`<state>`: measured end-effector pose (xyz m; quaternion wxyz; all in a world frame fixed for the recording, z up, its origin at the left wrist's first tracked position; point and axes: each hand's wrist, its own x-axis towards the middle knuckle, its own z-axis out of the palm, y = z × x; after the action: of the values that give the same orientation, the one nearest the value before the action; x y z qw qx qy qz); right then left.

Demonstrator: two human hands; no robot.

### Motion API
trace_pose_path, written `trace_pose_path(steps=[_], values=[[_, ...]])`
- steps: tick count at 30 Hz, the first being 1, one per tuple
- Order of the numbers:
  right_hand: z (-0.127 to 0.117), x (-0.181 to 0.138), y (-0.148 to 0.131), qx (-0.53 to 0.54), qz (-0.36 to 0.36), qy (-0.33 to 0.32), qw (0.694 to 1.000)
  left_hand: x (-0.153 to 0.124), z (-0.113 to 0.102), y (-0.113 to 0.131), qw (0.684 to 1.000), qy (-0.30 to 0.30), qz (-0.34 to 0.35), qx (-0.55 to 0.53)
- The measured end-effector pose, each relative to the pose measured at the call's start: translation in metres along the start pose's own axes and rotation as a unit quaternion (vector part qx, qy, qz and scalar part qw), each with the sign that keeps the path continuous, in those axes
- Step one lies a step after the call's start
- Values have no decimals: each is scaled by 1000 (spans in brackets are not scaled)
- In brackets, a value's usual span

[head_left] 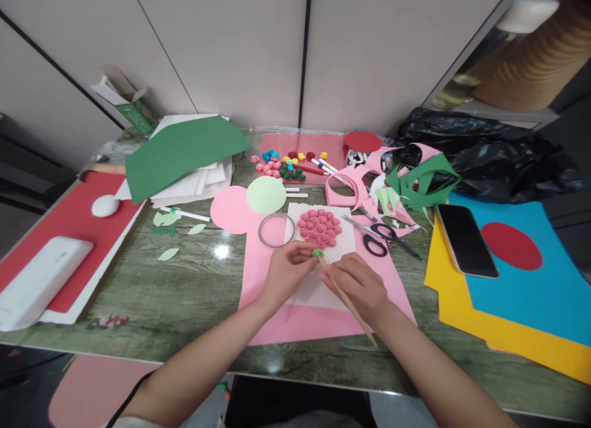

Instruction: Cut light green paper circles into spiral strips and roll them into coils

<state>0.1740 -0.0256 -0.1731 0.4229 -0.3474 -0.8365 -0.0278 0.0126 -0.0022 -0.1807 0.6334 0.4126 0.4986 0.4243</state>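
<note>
Forearms enter from the bottom edge and meet mid-counter (pixel 184 292) over a pink sheet (pixel 277 329).

L to R:
- Left hand (pixel 286 271): thumb and fingertips pinched shut on a small green paper coil (pixel 317 253).
- Coil sits at the tip of a wooden stick (pixel 346 302), just below a cluster of pink coils (pixel 319 226) on a white card (pixel 305 292). It's near the cluster, not touching as far as I can see.
- Right hand (pixel 357 286): closed round the stick, pen-style grip, shaft running back past the wrist.

Step in hand, my read: coil is being wound or tightened on the stick tip. Handling calls for a firm pinch from the left hand and a steady stick. The strip looks light and would prob. spring loose if the grip slackens.

Hard to make out:
- White block (pixel 39 280), far left: cut by the frame edge, can't say what it is.
- Coil's free end and stick tip: hidden by the fingers, so can't tell if the tip is slotted.
- Card's lower part: covered by both hands.
- Scissors (pixel 376 237): handles clear, blades partly under scraps.
- Phone (pixel 466 240): dark screen, nothing legible.
</note>
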Motion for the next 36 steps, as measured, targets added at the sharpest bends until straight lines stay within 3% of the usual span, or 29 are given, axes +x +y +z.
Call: trace_pose_path(steps=[18, 26, 36], values=[[-6, 0, 1, -80, -28, 24, 996, -3, 4, 1, 1000, -6, 3, 11], [-5, 2, 0, -34, -46, -20, 998, -1, 2, 2, 1000, -8, -5, -12], [-2, -5, 3, -50, -38, -13, 998, -4, 3, 0, 1000, -22, -3, -7]])
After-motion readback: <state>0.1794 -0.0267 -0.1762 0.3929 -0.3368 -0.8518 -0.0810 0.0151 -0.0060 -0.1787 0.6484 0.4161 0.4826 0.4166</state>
